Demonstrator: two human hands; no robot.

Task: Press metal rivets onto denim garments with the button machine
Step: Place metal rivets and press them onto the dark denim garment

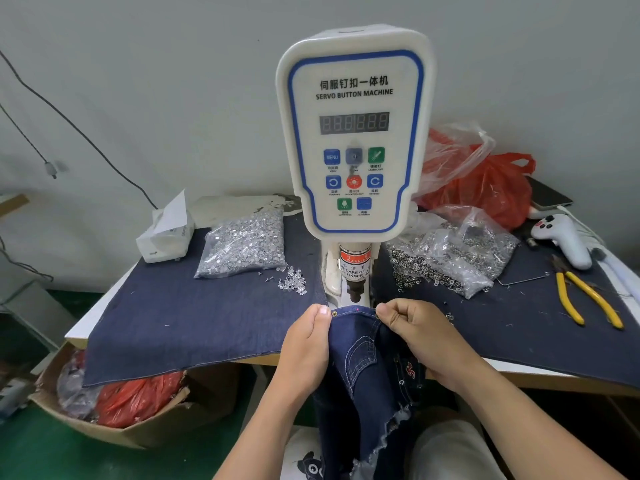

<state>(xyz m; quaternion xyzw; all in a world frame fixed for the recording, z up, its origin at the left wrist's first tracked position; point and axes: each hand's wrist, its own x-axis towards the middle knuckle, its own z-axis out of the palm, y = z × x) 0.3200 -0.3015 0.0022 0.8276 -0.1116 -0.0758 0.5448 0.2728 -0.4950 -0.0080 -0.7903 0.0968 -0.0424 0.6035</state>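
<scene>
A white servo button machine [354, 133] stands at the table's middle, its dark press head [355, 293] pointing down. Just below the head lies the top edge of a dark denim garment [360, 344] that hangs off the table toward me. My left hand [306, 344] grips the garment's left edge and my right hand [415, 336] pinches its right edge, stretching the cloth between them. A small metal rivet [334, 313] sits in the cloth by my left thumb. A red laser dot [357, 309] shows on the denim edge.
A bag of silver rivet pins [242, 245] and loose pins [292, 280] lie left of the machine. A bag of ring-shaped caps [450, 258] lies right. Yellow-handled pliers [585, 299], a white controller [562, 239], red bags [485, 181] and a tissue box [166, 233] sit around.
</scene>
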